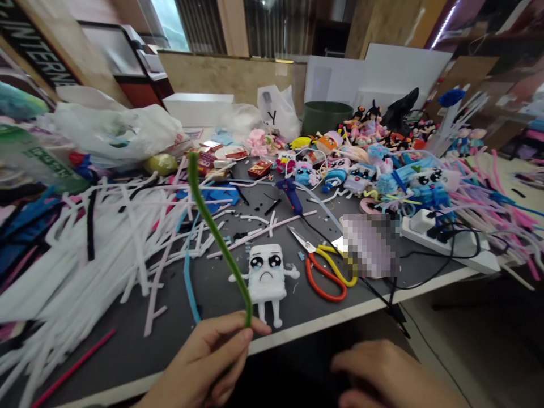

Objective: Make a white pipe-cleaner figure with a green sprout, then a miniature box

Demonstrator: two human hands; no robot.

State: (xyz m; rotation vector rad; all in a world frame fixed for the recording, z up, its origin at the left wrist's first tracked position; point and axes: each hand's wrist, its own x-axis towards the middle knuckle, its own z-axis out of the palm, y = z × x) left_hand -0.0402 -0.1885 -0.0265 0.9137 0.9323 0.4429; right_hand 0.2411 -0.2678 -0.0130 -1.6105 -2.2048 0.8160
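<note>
Tabletop (221, 294): dark grey, strewn with craft scraps.
White stems (85, 266): a big loose heap at the left.
Plush figures (361, 164): crowded along the far right.
Left hand (208, 362): fingers closed, pinching the green stem (215, 232), which rises curved above the tabletop.
Right hand (391, 377): low by the near edge, fingers loosely curled, holding nothing.
White doll (267, 275): lying just beyond the left hand.
Scissors (325, 263): beside the doll.

Head camera, looking forward-down across cluttered table (297, 306), close range.
</note>
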